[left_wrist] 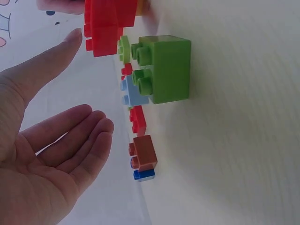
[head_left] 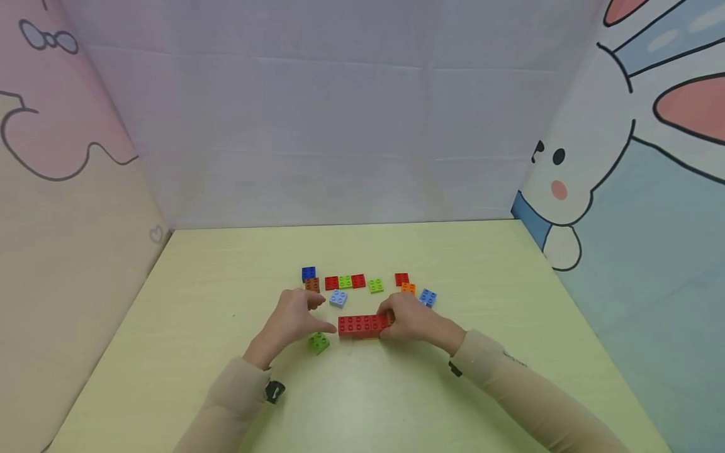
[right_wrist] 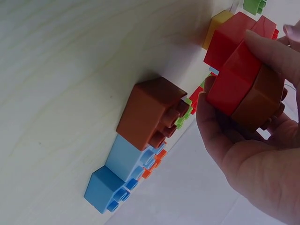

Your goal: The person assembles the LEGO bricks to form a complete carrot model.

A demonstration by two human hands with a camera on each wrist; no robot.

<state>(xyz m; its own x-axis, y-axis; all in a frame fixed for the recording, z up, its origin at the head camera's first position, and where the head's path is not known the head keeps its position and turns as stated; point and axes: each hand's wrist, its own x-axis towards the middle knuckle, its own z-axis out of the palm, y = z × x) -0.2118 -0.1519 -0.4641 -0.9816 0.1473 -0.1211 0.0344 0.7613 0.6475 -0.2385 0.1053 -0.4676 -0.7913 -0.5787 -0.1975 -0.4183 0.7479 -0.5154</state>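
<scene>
My right hand (head_left: 416,318) grips the right end of a joined block of red toy bricks (head_left: 359,326), thumb on the near side. In the right wrist view a brown brick (right_wrist: 260,101) sits against the red at the held end, and a yellow brick (right_wrist: 218,28) shows under the red ones. To the left of the block my left hand (head_left: 297,314) stands with thumb and fingers spread apart, nothing between them. Its thumb tip is close to the block's left end. A green brick (left_wrist: 171,70) lies on the table just below that hand.
Behind the hands lie a light blue brick (head_left: 338,298), a brown brick (head_left: 312,285) by a dark blue one (head_left: 308,273), and a red-green-red row (head_left: 345,282). Farther right are a green brick (head_left: 376,285), a red one (head_left: 401,279), an orange one (head_left: 408,287) and a blue one (head_left: 427,297).
</scene>
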